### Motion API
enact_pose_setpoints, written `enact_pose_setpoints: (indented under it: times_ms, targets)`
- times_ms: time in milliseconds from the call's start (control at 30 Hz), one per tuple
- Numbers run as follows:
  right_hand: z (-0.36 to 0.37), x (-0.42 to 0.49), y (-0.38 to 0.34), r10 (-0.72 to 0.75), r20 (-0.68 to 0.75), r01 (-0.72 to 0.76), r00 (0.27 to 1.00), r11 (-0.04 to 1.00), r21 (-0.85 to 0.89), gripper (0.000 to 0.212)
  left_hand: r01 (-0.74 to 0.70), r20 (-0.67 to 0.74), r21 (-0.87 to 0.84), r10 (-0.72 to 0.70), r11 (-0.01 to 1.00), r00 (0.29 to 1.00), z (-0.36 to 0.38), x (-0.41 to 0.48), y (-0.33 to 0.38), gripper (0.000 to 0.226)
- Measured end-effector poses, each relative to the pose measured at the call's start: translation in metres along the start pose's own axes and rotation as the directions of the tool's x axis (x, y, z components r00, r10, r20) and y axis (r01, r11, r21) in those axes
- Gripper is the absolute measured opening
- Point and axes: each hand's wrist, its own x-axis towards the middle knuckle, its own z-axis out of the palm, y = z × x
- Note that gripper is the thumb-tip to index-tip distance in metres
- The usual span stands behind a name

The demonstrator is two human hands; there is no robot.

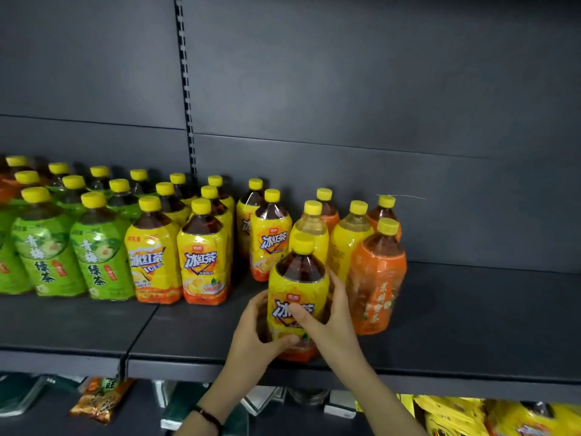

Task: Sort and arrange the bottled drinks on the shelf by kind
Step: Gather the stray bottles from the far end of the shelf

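Fingers of both the left hand [251,328] and right hand [327,322] curl around one yellow bottle [297,297] (upright, at the shelf [188,335] front edge).

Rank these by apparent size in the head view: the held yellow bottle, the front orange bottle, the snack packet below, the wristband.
1. The held yellow bottle and the front orange bottle look alike; the held one is nearer, so unranked.
2. snack packet
3. wristband

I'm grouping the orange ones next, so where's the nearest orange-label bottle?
In the head view, the orange-label bottle stands right of centre on the shelf, just right of the yellow iced-tea bottle that the left hand and right hand hold.
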Motion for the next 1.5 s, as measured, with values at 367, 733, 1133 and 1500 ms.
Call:
enact_pose_setpoints:
  times_ms: [367,733,1133,1500]
  targets:
    - [0.013,0.094,-0.092,-0.277,0.080,0.288,0.958,0.911,-0.294,0.029,0.073,-0.209,0.320,-0.005,0.944,0.978,-0.046,0.035,-0.010,0.087]
    - [0.046,0.236,-0.104,0.135,0.328,0.151,0.935,0.687,-0.711,0.040,0.118,-0.358,0.524,0.092,0.844,0.929,-0.046,0.048,-0.006,0.079]
    - [0.067,0.234,-0.110,0.142,0.270,0.023,0.952,0.849,-0.529,0.035,0.130,-0.483,0.679,0.306,0.723,0.821,-0.052,0.059,-0.019,0.089]
    - [0.103,0.074,-0.016,-0.075,-0.081,0.046,0.994,0.950,-0.309,0.072,0.119,-0.511,0.578,0.244,0.807,0.824,-0.074,0.060,-0.028,0.113]
